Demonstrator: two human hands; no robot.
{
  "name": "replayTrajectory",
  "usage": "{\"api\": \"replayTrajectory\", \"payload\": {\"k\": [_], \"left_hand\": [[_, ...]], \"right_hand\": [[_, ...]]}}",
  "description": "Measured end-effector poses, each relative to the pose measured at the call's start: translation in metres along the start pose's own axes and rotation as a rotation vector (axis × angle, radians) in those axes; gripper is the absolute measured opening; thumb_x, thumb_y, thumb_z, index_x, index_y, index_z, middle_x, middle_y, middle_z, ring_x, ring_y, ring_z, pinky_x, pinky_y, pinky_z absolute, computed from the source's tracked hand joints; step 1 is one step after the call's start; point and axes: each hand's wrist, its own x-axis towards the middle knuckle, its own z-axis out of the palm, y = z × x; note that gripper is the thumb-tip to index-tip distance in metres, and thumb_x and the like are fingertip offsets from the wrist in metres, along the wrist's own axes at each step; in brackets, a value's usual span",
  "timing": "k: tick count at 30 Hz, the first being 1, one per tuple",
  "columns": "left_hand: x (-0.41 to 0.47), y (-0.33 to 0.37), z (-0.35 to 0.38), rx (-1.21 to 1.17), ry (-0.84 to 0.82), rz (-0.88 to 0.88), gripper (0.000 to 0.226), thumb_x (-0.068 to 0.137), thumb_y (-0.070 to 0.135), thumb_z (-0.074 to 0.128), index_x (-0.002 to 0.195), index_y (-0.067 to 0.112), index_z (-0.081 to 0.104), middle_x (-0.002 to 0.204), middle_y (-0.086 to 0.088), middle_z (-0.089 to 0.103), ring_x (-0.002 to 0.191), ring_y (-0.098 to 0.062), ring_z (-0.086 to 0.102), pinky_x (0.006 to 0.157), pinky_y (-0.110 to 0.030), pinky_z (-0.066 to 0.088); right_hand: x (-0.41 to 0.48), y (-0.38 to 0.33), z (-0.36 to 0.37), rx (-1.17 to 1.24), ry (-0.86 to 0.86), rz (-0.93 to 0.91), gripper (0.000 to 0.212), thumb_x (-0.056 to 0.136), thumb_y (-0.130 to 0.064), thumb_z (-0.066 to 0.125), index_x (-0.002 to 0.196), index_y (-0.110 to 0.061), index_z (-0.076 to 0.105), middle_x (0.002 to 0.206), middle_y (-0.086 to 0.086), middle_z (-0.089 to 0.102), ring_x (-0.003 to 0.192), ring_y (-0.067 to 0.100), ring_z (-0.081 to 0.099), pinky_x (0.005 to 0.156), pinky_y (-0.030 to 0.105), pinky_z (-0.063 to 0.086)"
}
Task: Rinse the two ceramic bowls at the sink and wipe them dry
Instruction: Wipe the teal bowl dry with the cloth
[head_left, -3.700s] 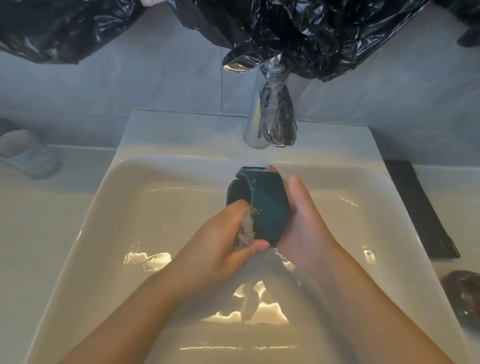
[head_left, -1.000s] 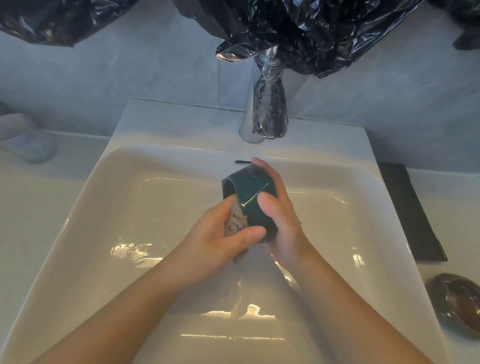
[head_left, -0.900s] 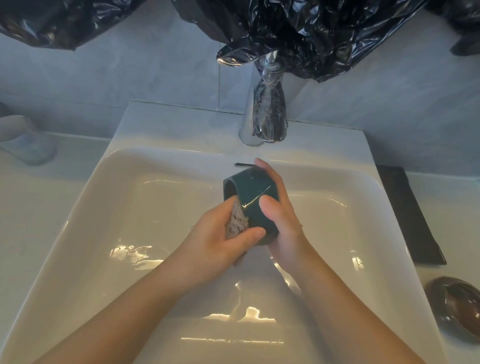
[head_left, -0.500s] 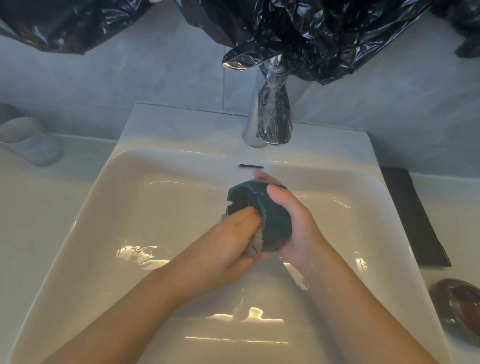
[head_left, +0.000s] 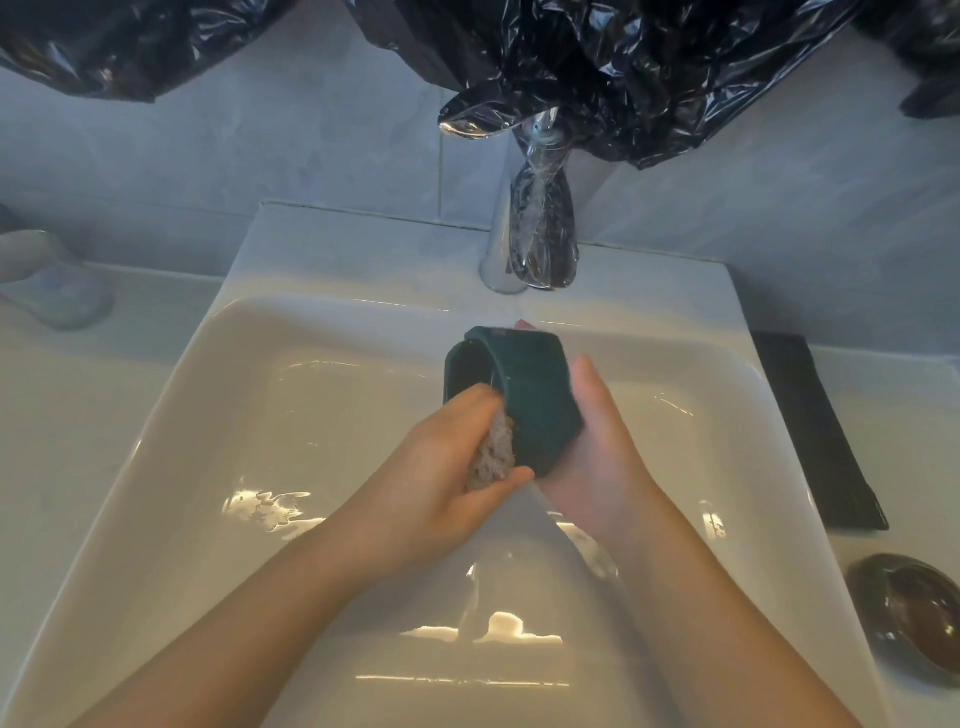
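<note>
A dark green ceramic bowl (head_left: 524, 395) is held on its side over the white sink basin (head_left: 291, 415), mouth facing left. My right hand (head_left: 597, 452) cups its outside from the right and below. My left hand (head_left: 452, 467) grips a grey-brown cloth (head_left: 493, 457) pressed against the bowl's lower rim, fingers reaching into the mouth. A second bowl, brown and glossy (head_left: 914, 613), rests on the counter at the right edge. No water stream is visible from the tap.
The chrome tap (head_left: 535, 228) stands behind the basin, partly under black plastic sheeting (head_left: 597, 67) hanging on the wall. A black flat object (head_left: 815, 431) lies on the right counter. A pale dish (head_left: 47, 280) sits on the left counter.
The bowl has turned in my right hand, and my left hand with the cloth has shifted from inside the mouth down to the lower rim. The view has moved slightly.
</note>
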Motion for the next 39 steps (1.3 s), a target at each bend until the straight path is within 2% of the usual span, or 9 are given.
{"api": "replayTrajectory", "payload": {"k": [4, 9, 12, 17, 21, 25, 28, 31, 39], "left_hand": [[-0.001, -0.009, -0.002, 0.159, -0.103, 0.097, 0.036, 0.088, 0.039, 0.053, 0.108, 0.01, 0.054, 0.1, 0.002, 0.054, 0.087, -0.006, 0.051, 0.077, -0.018, 0.044], [-0.006, 0.003, 0.0, -0.481, -0.049, -0.242, 0.039, 0.08, 0.03, 0.065, 0.114, 0.014, 0.054, 0.087, 0.004, 0.064, 0.07, -0.013, 0.059, 0.06, -0.029, 0.051], [-0.006, 0.008, -0.002, -0.769, 0.042, -0.297, 0.044, 0.083, 0.034, 0.062, 0.122, 0.012, 0.057, 0.111, -0.019, 0.065, 0.1, -0.042, 0.062, 0.087, -0.06, 0.051], [-0.009, 0.006, -0.007, -0.862, 0.218, -0.302, 0.046, 0.082, 0.033, 0.055, 0.124, 0.014, 0.058, 0.12, -0.014, 0.066, 0.114, -0.034, 0.061, 0.099, -0.058, 0.045], [-0.01, -0.001, -0.021, -0.369, 0.272, -0.083, 0.052, 0.081, 0.026, 0.04, 0.133, 0.024, 0.045, 0.13, -0.001, 0.051, 0.121, -0.013, 0.05, 0.098, -0.033, 0.043], [0.003, -0.002, -0.011, 0.032, 0.348, 0.108, 0.044, 0.079, 0.0, 0.062, 0.121, 0.008, 0.051, 0.12, -0.001, 0.047, 0.117, -0.005, 0.046, 0.1, -0.021, 0.04], [0.006, -0.005, -0.018, 0.213, 0.273, 0.266, 0.025, 0.084, 0.015, 0.069, 0.108, 0.006, 0.064, 0.116, -0.004, 0.062, 0.119, -0.011, 0.054, 0.103, -0.032, 0.043], [0.005, -0.011, -0.038, 0.596, 0.069, 0.435, 0.031, 0.095, 0.03, 0.053, 0.12, 0.017, 0.067, 0.13, 0.003, 0.062, 0.132, -0.016, 0.047, 0.11, -0.045, 0.034], [0.022, -0.006, -0.047, 0.764, -0.143, 0.65, 0.037, 0.095, 0.014, 0.036, 0.115, 0.014, 0.068, 0.132, -0.005, 0.06, 0.128, -0.024, 0.049, 0.103, -0.035, 0.043]], "right_hand": [[-0.003, -0.001, 0.002, 0.067, -0.002, 0.108, 0.037, 0.082, -0.039, 0.07, 0.116, -0.025, 0.071, 0.108, 0.007, 0.074, 0.102, 0.024, 0.069, 0.082, 0.036, 0.056], [-0.004, 0.013, 0.008, -0.195, 0.062, -0.131, 0.069, 0.072, -0.039, 0.065, 0.138, -0.023, 0.05, 0.117, 0.005, 0.067, 0.106, 0.024, 0.065, 0.085, 0.037, 0.055], [-0.004, 0.012, 0.008, -0.264, 0.048, -0.249, 0.069, 0.072, -0.034, 0.063, 0.139, -0.031, 0.045, 0.127, 0.006, 0.062, 0.112, 0.021, 0.063, 0.091, 0.036, 0.053], [-0.005, 0.012, 0.005, -0.08, 0.089, -0.155, 0.087, 0.066, -0.043, 0.079, 0.144, -0.022, 0.045, 0.129, 0.011, 0.063, 0.113, 0.025, 0.064, 0.087, 0.039, 0.056], [-0.004, 0.009, 0.002, 0.2, 0.153, -0.095, 0.087, 0.063, -0.048, 0.082, 0.139, -0.016, 0.053, 0.122, 0.011, 0.068, 0.109, 0.027, 0.067, 0.08, 0.042, 0.058], [-0.007, 0.005, 0.01, 0.29, 0.072, -0.08, 0.049, 0.078, -0.049, 0.062, 0.113, -0.016, 0.075, 0.114, 0.01, 0.072, 0.101, 0.023, 0.07, 0.077, 0.036, 0.057], [-0.008, 0.005, 0.01, 0.358, 0.04, -0.043, 0.046, 0.084, -0.045, 0.05, 0.104, -0.015, 0.078, 0.107, 0.007, 0.074, 0.094, 0.02, 0.071, 0.072, 0.033, 0.057], [-0.007, 0.007, 0.009, 0.338, 0.009, -0.027, 0.049, 0.075, -0.047, 0.069, 0.111, -0.015, 0.075, 0.111, 0.008, 0.073, 0.098, 0.022, 0.07, 0.076, 0.035, 0.057], [-0.005, 0.012, 0.013, 0.331, -0.027, 0.005, 0.064, 0.061, -0.049, 0.083, 0.115, -0.016, 0.074, 0.113, 0.01, 0.072, 0.103, 0.025, 0.069, 0.088, 0.044, 0.055]]}}
